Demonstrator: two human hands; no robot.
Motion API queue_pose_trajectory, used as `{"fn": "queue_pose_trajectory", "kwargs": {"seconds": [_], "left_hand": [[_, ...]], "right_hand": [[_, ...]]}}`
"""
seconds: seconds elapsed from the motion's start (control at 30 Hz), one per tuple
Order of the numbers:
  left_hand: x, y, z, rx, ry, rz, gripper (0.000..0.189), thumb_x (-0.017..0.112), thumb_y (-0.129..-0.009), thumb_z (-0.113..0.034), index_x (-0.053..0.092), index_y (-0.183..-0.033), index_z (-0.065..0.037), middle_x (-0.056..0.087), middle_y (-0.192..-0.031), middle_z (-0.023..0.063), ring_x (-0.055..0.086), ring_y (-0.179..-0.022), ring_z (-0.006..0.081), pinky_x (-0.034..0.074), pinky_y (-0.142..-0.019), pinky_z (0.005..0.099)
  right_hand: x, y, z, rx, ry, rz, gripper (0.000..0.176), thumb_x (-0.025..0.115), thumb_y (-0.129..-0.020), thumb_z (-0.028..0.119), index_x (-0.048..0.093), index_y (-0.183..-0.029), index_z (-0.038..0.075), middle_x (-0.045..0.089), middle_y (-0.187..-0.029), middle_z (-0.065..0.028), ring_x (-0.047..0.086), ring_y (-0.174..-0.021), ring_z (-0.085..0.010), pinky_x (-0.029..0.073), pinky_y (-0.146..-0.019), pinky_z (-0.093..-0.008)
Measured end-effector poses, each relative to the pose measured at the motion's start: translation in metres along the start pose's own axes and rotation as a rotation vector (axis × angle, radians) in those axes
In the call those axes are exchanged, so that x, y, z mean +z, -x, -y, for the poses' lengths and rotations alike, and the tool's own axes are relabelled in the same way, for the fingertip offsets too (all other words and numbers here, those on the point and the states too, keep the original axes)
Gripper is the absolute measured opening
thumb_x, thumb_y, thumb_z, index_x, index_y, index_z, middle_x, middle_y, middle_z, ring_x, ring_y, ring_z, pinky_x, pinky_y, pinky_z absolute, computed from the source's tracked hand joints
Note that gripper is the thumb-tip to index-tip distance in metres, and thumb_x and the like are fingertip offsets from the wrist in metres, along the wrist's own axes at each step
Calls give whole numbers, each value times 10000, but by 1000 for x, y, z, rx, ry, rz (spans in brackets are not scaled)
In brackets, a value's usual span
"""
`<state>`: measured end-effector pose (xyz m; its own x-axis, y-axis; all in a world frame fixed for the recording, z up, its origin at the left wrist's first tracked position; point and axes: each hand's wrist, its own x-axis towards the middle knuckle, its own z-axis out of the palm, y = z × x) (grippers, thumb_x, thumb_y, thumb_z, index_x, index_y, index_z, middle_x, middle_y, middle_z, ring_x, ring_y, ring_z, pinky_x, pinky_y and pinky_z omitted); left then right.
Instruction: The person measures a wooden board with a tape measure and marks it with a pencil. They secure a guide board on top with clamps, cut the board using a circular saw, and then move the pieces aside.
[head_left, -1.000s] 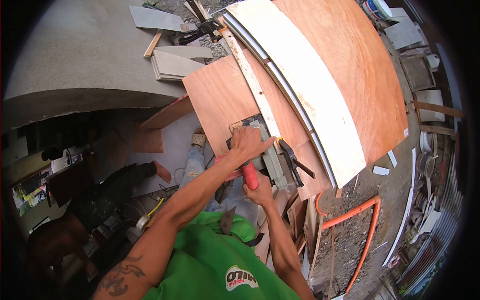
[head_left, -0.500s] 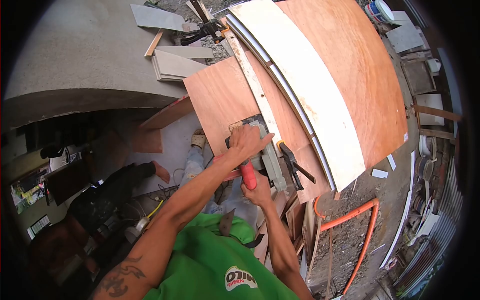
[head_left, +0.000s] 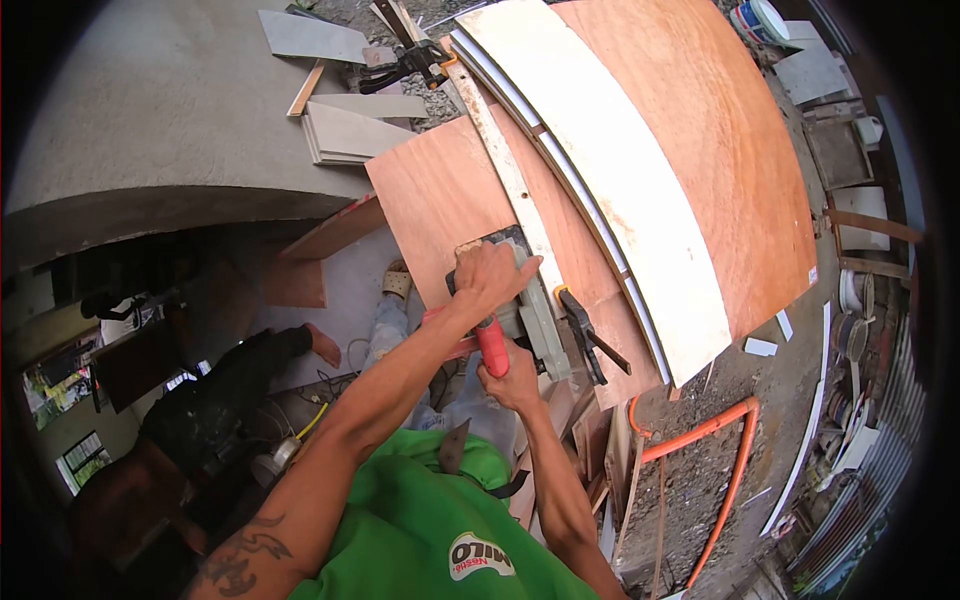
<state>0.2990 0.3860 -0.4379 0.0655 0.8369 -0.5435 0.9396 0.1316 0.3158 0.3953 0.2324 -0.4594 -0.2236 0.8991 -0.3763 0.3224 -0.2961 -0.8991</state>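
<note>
My left fingers (head_left: 518, 270) curl over the top of the circular saw (head_left: 538, 322), gripping its housing. The left hand (head_left: 488, 280) is bent down at the wrist, forearm stretched far out from my chest. My right hand (head_left: 513, 378) is clenched round the red handle (head_left: 492, 345), elbow tucked near. The saw sits at the near edge of the plywood sheet (head_left: 440, 190), against a metal straightedge (head_left: 505, 165), with a black clamp (head_left: 592, 338) just to its right.

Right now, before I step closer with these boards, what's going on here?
A person runs a circular saw on a plywood sheet. The left hand presses on the saw's top and the right hand grips its red handle. The saw sits beside a metal straightedge, with a black clamp at the near edge.
</note>
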Motion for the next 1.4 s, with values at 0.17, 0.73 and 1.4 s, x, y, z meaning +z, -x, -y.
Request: {"fn": "queue_pose_trajectory", "kwargs": {"seconds": [0.17,0.73,1.4], "left_hand": [[-1,-4,2,-8,-1,-26,649,567,-854,-584,709,-835,49,677,-826,265,679,-813,400,536,-725,496],[-11,-18,7,-45,33,-37,677,587,-832,-600,699,-820,68,667,-828,284,671,-814,414,530,-740,482],[-23,-43,19,-54,6,-92,617,595,-835,-571,707,-813,36,681,-807,257,681,-794,378,525,-747,462]], "right_hand": [[0,-4,2,22,-24,9,341,673,-683,129,561,-981,5,598,-863,-254,563,-825,-474,473,-738,-473],[3,-21,9,-82,-11,-13,351,640,-698,120,583,-1024,3,598,-810,-234,568,-711,-420,491,-700,-402],[8,-49,16,-70,-25,4,389,659,-708,121,585,-1075,13,617,-873,-216,602,-757,-383,499,-749,-394]]}}
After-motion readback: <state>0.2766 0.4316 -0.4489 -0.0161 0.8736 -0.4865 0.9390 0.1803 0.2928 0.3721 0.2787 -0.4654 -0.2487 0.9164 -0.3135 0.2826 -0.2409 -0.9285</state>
